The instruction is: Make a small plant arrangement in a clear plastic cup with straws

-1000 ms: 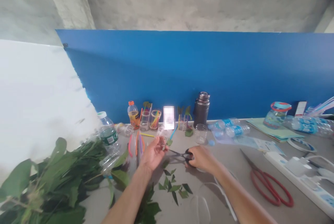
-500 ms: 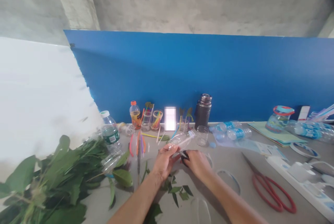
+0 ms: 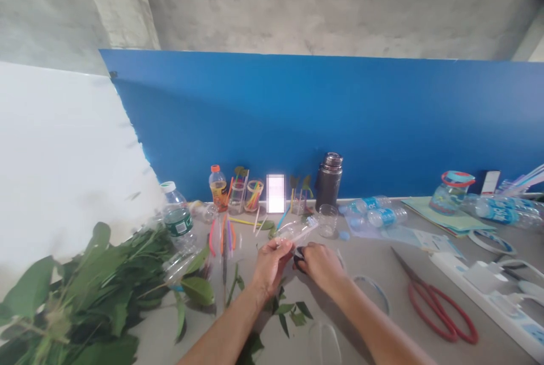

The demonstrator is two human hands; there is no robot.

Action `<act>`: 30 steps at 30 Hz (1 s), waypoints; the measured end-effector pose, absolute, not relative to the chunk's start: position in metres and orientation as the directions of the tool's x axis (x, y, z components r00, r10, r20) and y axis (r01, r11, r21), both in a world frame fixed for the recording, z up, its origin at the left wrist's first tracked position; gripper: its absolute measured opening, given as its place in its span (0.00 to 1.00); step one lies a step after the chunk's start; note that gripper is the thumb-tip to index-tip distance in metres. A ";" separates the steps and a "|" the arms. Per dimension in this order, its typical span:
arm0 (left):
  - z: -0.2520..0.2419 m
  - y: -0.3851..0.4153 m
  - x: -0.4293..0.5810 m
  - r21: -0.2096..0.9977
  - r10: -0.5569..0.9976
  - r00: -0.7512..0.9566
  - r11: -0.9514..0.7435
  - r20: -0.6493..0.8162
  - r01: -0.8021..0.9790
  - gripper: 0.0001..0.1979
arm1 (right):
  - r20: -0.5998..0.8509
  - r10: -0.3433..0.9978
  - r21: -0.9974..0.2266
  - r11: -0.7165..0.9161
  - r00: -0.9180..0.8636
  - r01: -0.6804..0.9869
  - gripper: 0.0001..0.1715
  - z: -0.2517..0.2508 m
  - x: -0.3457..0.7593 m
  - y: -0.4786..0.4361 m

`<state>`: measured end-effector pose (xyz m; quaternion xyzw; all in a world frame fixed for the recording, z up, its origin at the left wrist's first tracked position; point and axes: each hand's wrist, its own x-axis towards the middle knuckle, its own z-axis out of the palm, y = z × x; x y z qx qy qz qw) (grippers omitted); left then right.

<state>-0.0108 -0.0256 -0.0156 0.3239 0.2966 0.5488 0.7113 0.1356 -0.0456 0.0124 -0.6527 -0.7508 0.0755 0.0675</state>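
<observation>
The clear bottle (image 3: 295, 230) sits in front of us at mid-table, just beyond the hands; its long axis slants from near left to far right, and its neck points far right. Across the far side we see a blue panel (image 3: 276, 115), with the grey table (image 3: 157, 328) reaching up to it. A heap of leafy branches (image 3: 85, 285) fills the left. On the right lie red-handled scissors (image 3: 444, 311), tips toward far left. A dark flask (image 3: 328, 183) stands upright at the far edge, with a clear cup (image 3: 327, 220) near it. Our left hand (image 3: 270, 260) is clamped on the bottle's near left end; our right hand (image 3: 319, 263), just beside it, is curled around black-handled scissors (image 3: 299, 254). Their blades are hidden, so we cannot tell whether they touch the bottle. Small leaf pieces (image 3: 284, 309) lie near the left wrist, and a blue cap (image 3: 344, 235) lies right of the cup.
</observation>
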 end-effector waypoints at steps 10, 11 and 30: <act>-0.018 -0.030 -0.005 0.835 0.967 0.249 0.180 -0.054 -0.520 0.16 | -0.013 0.957 -0.461 0.252 -0.290 0.851 0.10 0.002 0.159 -0.033; -0.018 -0.029 -0.006 0.827 0.968 0.244 0.190 -0.066 -0.530 0.16 | -0.012 0.961 -0.432 0.243 -0.275 0.869 0.11 0.003 0.158 -0.034; -0.021 -0.017 -0.017 0.781 0.963 0.148 0.270 -0.226 -0.563 0.16 | 0.032 0.961 -0.481 0.255 -0.274 0.839 0.09 -0.001 0.154 -0.036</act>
